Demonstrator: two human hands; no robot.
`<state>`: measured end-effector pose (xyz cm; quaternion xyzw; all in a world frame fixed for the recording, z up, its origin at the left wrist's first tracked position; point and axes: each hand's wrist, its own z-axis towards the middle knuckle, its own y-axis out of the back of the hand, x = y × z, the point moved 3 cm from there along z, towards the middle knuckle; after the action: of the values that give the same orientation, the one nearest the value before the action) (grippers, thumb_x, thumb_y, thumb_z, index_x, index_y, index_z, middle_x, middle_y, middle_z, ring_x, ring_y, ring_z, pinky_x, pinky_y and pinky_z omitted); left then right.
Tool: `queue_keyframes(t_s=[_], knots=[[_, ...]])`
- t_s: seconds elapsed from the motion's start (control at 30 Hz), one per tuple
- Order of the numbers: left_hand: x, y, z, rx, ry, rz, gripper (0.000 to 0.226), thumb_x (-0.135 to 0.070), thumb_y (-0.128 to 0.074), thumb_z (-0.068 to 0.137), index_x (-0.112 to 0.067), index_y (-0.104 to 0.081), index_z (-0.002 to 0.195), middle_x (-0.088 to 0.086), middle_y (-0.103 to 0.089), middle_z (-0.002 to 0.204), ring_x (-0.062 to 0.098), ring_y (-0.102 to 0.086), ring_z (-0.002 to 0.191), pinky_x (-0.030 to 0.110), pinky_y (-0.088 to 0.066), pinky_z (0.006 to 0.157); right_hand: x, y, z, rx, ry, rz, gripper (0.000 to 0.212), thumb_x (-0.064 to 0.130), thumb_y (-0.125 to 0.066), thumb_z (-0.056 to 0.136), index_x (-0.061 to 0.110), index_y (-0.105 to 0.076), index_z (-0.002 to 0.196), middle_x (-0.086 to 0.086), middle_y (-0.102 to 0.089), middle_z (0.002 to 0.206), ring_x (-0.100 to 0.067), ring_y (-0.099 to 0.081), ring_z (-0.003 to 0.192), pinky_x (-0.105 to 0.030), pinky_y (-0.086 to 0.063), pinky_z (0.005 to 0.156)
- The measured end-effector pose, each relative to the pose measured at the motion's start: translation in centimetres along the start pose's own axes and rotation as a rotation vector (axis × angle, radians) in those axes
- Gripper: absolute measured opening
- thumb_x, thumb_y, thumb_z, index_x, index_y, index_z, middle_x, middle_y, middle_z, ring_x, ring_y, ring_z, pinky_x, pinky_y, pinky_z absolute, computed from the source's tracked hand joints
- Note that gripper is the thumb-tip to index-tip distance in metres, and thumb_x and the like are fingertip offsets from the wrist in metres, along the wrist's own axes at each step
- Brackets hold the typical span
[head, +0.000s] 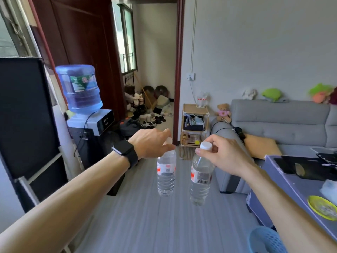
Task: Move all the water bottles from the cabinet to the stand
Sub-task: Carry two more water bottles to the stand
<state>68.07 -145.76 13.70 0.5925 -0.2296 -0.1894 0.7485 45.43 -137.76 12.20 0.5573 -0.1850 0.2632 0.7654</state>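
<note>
Water bottles, 2 in hand, mid-room above floor (136,225), both hanging upright by neck. Left bottle (166,172): pinched at cap by left grip (151,143), closed on it from above. Right bottle (201,178): held just under white cap by right grip (224,156), closed round neck. Wooden stand (196,110) ahead, against wall beside doorway, well apart from both; what look like 2 more bottles (202,99) on its top. Cabinet not identified w/ certainty.

Risks, as judged:
- Neck-only hold on full bottles: swing, slip, drop to floor on any loosening.
- Close together; knocking poss. while walking.
- Stand top narrow, partly occupied; toppling of standing pair poss. when setting down 2 at once.
- Cable (224,125) on sofa (280,115) arm near stand: snag poss.

Materials: thin clear plastic, ribbed lower body, cylindrical w/ tapered shoulder, prob. soft-walled; smooth white screw caps; glossy labels w/ red band, barcode. Stand: light wood, open shelves.
</note>
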Motion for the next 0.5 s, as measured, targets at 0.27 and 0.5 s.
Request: queue_keyframes(t_s=[0.27,0.5], knots=[[2.3,-4.9,14.0,0.046,0.018,-0.069,0.038,-0.064,-0.039,0.093,-0.035,-0.039,0.118,-0.002,-0.066,0.101,0.021,-0.059,0.080,0.034,-0.045,0.061,-8.6,-0.1,13.1,-0.053,0.009,0.035,0.032,0.064,-0.069,0.073,0.036,-0.056,0.079,0.022,-0.062,0.069,0.005,-0.056,0.069,-0.015,-0.034,0.052],[4.2,-11.2,27.1,0.154,-0.047,-0.098,0.033,-0.065,-0.042,0.091,-0.042,-0.040,0.114,-0.003,-0.064,0.091,0.020,-0.055,0.075,0.031,-0.040,0.056,-17.3,-2.5,24.0,-0.072,-0.069,0.082,0.034,0.067,-0.068,0.067,0.036,-0.060,0.080,0.024,-0.066,0.073,0.003,-0.060,0.071,-0.022,-0.041,0.057]])
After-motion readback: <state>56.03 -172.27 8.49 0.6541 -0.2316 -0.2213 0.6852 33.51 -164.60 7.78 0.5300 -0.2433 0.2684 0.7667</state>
